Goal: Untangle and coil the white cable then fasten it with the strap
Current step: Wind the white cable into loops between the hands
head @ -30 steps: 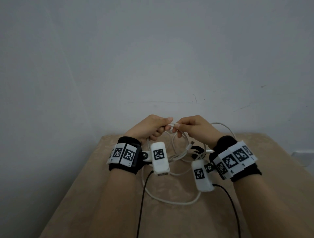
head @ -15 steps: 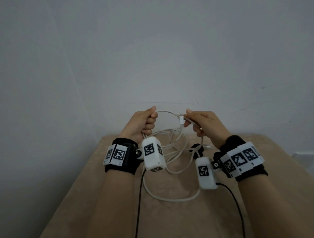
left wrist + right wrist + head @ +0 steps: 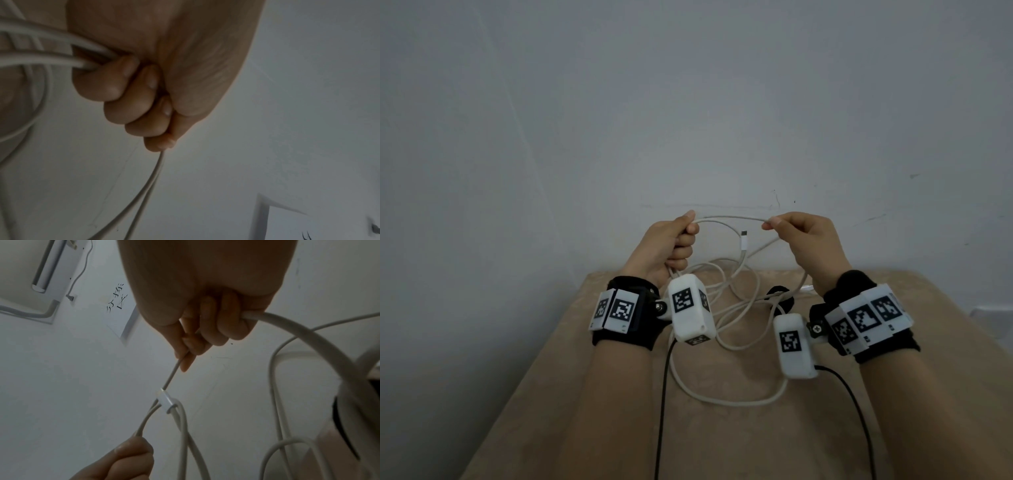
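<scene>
Both hands are raised above the beige table [image 3: 585, 411]. My left hand [image 3: 674, 240] grips several strands of the white cable [image 3: 729, 219] in a fist. My right hand [image 3: 801, 236] pinches the same cable between thumb and forefinger, and a strand runs through its curled fingers [image 3: 205, 340]. A double strand stretches taut between the hands. A white connector plug [image 3: 744, 240] sticks up below that span; it shows close up as the plug [image 3: 165, 402]. Tangled loops [image 3: 726, 401] hang down onto the table. A black strap [image 3: 780, 298] lies among the loops.
A plain grey wall [image 3: 688, 102] stands right behind the table. Black leads [image 3: 662, 411] run from the white wrist cameras toward me. A white socket plate [image 3: 993, 313] sits on the wall at the right.
Both hands have risen and drawn apart, pulling the cable taut between them. The connector, held at the fingertips before, now hangs free below the span.
</scene>
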`<action>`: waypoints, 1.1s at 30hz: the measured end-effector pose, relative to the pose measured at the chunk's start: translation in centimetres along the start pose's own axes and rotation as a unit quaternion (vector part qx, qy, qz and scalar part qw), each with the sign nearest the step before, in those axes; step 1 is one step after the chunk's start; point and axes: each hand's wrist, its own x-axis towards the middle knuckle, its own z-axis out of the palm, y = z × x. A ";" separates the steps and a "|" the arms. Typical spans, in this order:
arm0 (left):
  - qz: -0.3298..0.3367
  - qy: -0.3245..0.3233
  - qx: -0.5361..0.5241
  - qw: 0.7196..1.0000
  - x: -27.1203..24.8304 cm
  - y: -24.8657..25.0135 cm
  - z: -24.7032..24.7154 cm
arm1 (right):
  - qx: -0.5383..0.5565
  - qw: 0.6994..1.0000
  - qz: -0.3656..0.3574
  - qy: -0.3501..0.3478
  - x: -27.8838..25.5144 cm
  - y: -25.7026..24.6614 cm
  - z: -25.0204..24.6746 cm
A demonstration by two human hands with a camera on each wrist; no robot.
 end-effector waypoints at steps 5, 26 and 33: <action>0.007 0.003 -0.030 1.000 -0.1 0.2 0.3 | 0.005 1.000 -0.003 -0.003 0.0 0.0 0.1; -0.039 -0.070 -0.111 0.991 0.0 0.5 0.2 | 0.006 0.998 0.009 -0.058 -0.6 -0.8 0.8; -0.040 -0.081 -0.118 0.989 -0.1 0.6 0.4 | -0.008 0.994 -0.006 -0.110 -1.0 -1.1 1.0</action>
